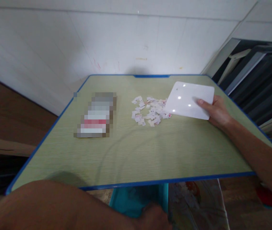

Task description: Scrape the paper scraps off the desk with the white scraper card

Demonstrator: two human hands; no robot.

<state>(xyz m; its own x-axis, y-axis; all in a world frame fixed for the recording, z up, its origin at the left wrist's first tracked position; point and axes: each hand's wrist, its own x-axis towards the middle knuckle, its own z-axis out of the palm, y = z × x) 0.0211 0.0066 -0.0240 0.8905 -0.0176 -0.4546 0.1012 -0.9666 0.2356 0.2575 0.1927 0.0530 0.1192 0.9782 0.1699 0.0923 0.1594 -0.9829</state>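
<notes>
Right grip point(216, 111) grasps white board point(190, 99) by its edge, thumb on top, at far right of desk point(138, 153). Board's corner touches paper scraps point(150, 111). Left grip point(153, 218) is below desk's near edge; cannot tell if clenched.

The card point(190, 99) is white, the paper scraps point(150, 112) white and pink, the table point(150, 153) pale green (blue-rimmed).

Bare right arm stretched forward from the lower right, right hand point(216, 112) clamping the edge of a white glossy rounded plastic board point(188, 99), thumb on top, fingers hidden underneath, bare left forearm lying across the bottom, left hand point(155, 218) low, shadowed, grip unclear.
</notes>
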